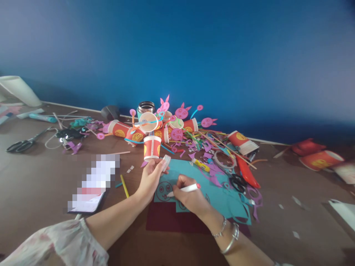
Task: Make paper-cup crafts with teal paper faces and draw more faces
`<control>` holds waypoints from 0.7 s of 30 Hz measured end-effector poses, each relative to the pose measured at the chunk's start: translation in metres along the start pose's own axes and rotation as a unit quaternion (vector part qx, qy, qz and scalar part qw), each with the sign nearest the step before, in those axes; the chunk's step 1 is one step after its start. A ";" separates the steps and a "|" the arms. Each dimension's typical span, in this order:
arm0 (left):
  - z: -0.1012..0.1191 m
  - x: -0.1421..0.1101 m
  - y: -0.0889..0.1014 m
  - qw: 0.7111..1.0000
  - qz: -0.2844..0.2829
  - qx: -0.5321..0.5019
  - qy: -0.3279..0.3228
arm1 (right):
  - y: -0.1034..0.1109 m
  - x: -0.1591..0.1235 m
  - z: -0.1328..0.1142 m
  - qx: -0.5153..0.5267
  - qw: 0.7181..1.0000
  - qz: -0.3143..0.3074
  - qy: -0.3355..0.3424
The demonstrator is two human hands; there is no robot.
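My right hand [190, 194] is closed round a white marker [190, 187] with a red end. The marker's tip rests at a round face drawing [164, 191] on the blue-green paper sheet [177, 168]. Between the thumb and fingers of my left hand [152, 173] is a small white piece [166, 162], too small to identify. That hand lies by the sheet's upper left corner, just in front of an upright red paper cup [152, 147]. Part of another drawing on the sheet is hidden under my right hand. A dark red sheet [161, 220] lies beneath the blue-green one.
Behind are several red paper cups [120, 129] with pink paper animal faces [182, 111]. Paper scraps, a yellow cutter [200, 165] and black-handled scissors [237, 183] lie to the right. A phone [94, 184] lies left, other scissors [24, 145] farther left. A blue wall [177, 48] rises behind.
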State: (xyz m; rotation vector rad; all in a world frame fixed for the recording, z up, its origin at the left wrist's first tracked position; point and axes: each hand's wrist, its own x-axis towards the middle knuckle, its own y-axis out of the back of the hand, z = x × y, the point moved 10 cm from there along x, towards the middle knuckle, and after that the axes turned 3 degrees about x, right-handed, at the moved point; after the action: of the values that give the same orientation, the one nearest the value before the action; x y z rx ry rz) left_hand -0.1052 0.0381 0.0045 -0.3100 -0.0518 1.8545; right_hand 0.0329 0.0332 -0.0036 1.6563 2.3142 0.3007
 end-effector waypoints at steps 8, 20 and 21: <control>-0.001 0.000 0.000 1.000 0.000 0.002 0.001 | -0.002 -0.001 0.002 0.040 0.999 -0.006 -0.021; -0.002 0.001 -0.001 1.000 -0.004 -0.008 0.000 | 0.000 -0.001 -0.001 0.026 1.000 0.009 0.003; -0.002 0.001 -0.001 1.000 -0.005 -0.008 0.000 | 0.000 -0.001 -0.002 0.023 1.000 0.010 0.003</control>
State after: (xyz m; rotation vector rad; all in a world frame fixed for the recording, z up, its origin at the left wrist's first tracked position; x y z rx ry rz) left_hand -0.1043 0.0392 0.0027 -0.3206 -0.0684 1.8442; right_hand 0.0331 0.0321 -0.0019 1.7033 2.3271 0.2581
